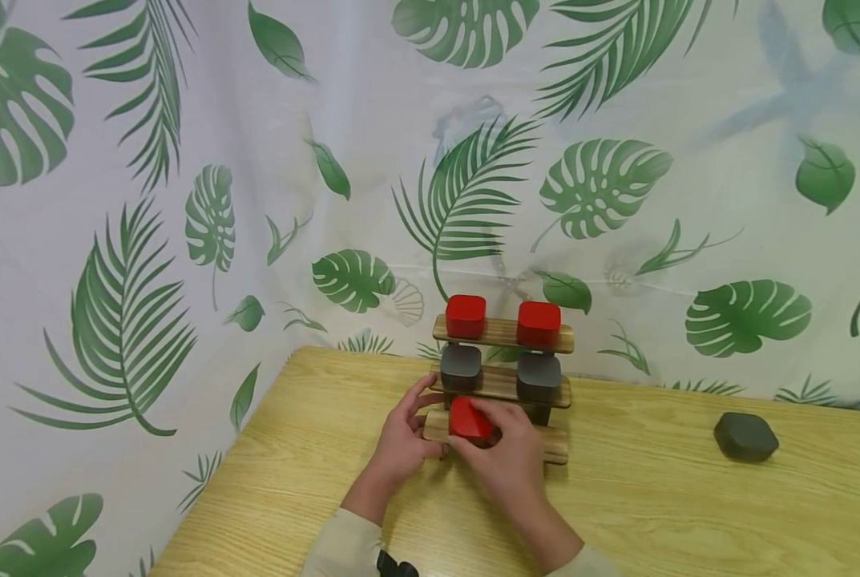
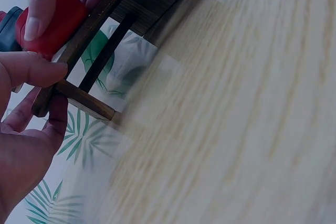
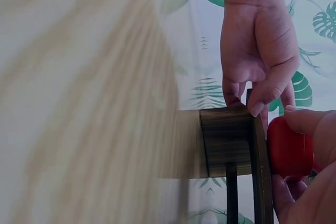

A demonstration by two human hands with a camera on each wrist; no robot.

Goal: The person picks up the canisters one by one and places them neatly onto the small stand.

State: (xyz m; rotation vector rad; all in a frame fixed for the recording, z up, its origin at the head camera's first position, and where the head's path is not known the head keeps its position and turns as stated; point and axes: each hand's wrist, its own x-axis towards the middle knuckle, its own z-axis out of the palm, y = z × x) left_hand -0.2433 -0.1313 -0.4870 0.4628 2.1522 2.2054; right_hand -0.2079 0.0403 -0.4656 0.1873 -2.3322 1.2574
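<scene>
A three-tier wooden stand (image 1: 500, 382) rises near the table's back edge. At the left end of its lowest board, my left hand (image 1: 402, 437) grips the wood between thumb and fingers. My right hand (image 1: 507, 449) pinches a red rounded-square block (image 1: 466, 418) at the left part of that same board. In the right wrist view the red block (image 3: 287, 148) is right at the board's surface, thumb on one side and fingers on the other. Two dark grey blocks (image 1: 462, 367) sit on the middle board, and two red blocks (image 1: 466, 316) on the top one.
Another dark grey block (image 1: 746, 437) lies on the wooden table (image 1: 660, 497) to the right of the stand. Behind the table hangs a white curtain (image 1: 372, 216) printed with green leaves, close to the back of the stand.
</scene>
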